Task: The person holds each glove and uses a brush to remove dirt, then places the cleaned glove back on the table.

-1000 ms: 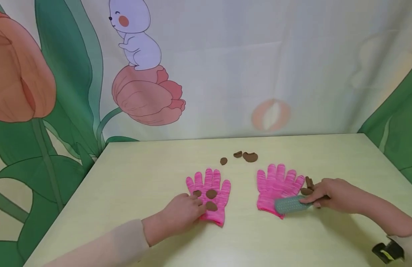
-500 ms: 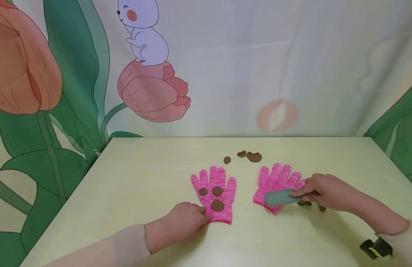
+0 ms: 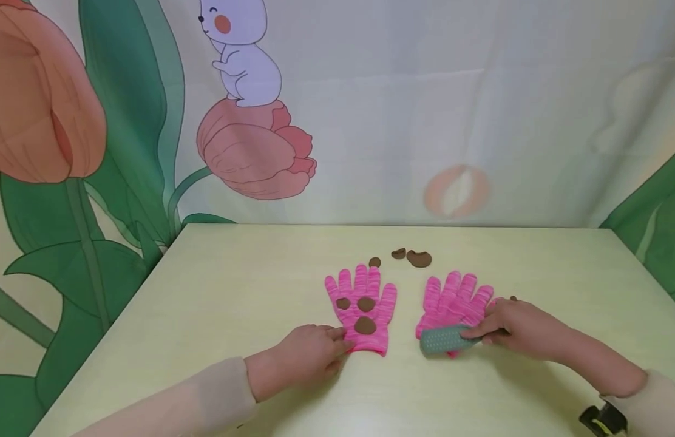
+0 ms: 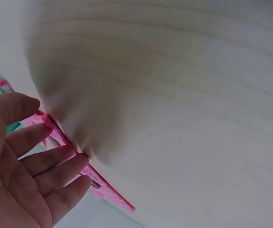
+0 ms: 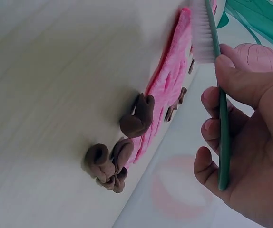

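Observation:
My left hand (image 3: 312, 355) has its fingertips on the cuff corner of the left pink knit glove (image 3: 373, 344); its fingers look loosely extended in the left wrist view. Three flat brown clay-like pieces, one of them a larger patch (image 3: 365, 326), lie on that glove. My right hand (image 3: 525, 328) holds a brush (image 5: 223, 137) by its slim green handle, thumb on one side and fingers curled round the other. Its white bristles (image 5: 203, 35) face down, and its head overlaps the cuff of the right pink glove (image 3: 452, 303).
Behind the gloves lie more brown pieces: a round one (image 3: 374, 262) by the left glove's fingertips, a small one (image 3: 399, 254) and a curved one (image 3: 419, 259). Curled brown lumps (image 5: 137, 118) sit beside the right glove. A printed curtain (image 3: 359, 121) hangs behind the table (image 3: 234, 291).
The left glove has shifted away from me and rightward, its fingertips now at the round brown piece. My left hand slid down to its cuff. The brush moved left over the right glove, which turned slightly.

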Tool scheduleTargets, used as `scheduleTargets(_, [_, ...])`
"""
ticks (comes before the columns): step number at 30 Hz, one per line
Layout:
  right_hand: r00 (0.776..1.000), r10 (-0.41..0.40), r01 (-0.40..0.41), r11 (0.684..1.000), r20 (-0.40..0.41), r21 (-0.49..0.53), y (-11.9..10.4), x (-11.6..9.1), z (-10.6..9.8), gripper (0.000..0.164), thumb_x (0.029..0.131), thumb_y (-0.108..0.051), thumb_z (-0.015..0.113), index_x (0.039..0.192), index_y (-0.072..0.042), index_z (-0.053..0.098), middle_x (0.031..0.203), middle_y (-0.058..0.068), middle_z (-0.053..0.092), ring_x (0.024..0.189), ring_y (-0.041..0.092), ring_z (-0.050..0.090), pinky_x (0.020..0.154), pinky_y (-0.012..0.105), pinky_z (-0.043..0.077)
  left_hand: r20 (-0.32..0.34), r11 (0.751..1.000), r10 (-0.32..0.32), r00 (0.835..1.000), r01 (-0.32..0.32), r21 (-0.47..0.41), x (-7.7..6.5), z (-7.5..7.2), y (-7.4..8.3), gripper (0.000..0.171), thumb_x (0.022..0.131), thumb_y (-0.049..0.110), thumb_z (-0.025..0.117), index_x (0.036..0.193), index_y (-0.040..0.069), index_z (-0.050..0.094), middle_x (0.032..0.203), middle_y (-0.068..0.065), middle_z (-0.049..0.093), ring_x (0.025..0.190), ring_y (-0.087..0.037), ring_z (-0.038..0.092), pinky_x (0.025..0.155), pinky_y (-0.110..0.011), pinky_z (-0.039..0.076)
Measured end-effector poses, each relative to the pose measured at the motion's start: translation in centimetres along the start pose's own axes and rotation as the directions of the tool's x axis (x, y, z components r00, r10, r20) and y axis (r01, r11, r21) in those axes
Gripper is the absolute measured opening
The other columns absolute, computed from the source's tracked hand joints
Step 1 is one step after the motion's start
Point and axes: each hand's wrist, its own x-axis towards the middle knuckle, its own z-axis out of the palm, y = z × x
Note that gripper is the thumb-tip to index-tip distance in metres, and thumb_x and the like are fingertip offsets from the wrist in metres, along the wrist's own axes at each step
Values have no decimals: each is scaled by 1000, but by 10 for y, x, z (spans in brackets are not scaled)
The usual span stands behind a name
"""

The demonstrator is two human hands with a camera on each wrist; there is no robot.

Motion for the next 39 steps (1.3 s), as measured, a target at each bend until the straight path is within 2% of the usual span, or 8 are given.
scheduleTargets(5, [998, -32, 29, 997, 44, 75, -1, 4, -5, 26, 88, -9, 78, 113, -16, 81, 85, -11, 66, 77, -7, 39, 63, 16, 38, -8, 1000, 5, 1000, -5, 7, -1, 1, -2, 36, 98, 23, 66, 133, 14, 69, 139, -9, 68, 127, -24, 67, 100, -42, 59])
scheduleTargets(10, [998, -18, 11, 992, 54, 128, -14, 25, -11, 29, 89, -4, 75, 116, -13, 79, 87, -6, 66, 75, -4, 40, 62, 17, 40, -58, 999, 25, 998, -23, 45, 1, -2, -5, 32, 97, 24, 67, 126, 11, 72, 134, -9, 71, 122, -24, 69, 95, -40, 61])
scheduleTargets(17, [999, 31, -30, 997, -10, 67, -37, 72, -16, 36, 91, 0, 70, 123, -16, 77, 82, -3, 65, 73, 5, 44, 63, 18, 41, -47, 1000, -9, 999, 9, 1, 6, -2, -7, 35, 98, 22, 64, 131, 10, 70, 136, -10, 70, 124, -25, 68, 100, -39, 59])
scheduleTargets(24, [999, 45, -43, 994, -22, 101, -53, 119, -4, 34, 95, -4, 68, 126, -15, 74, 87, 5, 73, 61, 7, 37, 56, 18, 34, -20, 998, -3, 1000, 2, -67, 7, 0, -13, 31, 98, 21, 66, 127, 12, 73, 134, -9, 71, 122, -25, 69, 102, -37, 58])
scheduleTargets(29, [998, 41, -39, 998, -39, 57, -60, 138, 5, 36, 94, -3, 70, 126, -17, 74, 77, 6, 68, 59, 7, 33, 54, 17, 30, -30, 994, -32, 999, 29, -104, 8, 0, -19, 38, 99, 19, 63, 134, 5, 67, 141, -14, 66, 130, -29, 65, 109, -40, 55])
scheduleTargets(32, [998, 38, -36, 998, -43, 52, -62, 146, 12, 37, 93, -3, 71, 126, -18, 75, 80, 6, 71, 60, 7, 33, 54, 15, 29, -16, 990, -59, 998, 57, -125, 8, 2, -20, 41, 101, 19, 61, 138, 2, 63, 147, -17, 60, 136, -31, 60, 112, -42, 52])
scheduleTargets(35, [1000, 2, -1, 999, -28, 39, -61, 152, 19, 36, 93, -2, 70, 124, -19, 76, 93, 6, 78, 60, 6, 32, 53, 15, 28, -6, 992, -44, 999, 43, -116, 8, 5, -20, 42, 100, 18, 62, 139, 2, 62, 148, -17, 59, 138, -32, 59, 111, -43, 53])
scheduleTargets(39, [999, -51, 51, 998, -10, -42, -56, 156, 25, 33, 92, -5, 72, 120, -21, 77, 95, 3, 80, 61, 5, 34, 54, 14, 28, -19, 996, -17, 1000, 15, -89, 11, 5, -21, 39, 98, 17, 64, 135, 4, 67, 144, -15, 64, 133, -31, 62, 109, -41, 54])
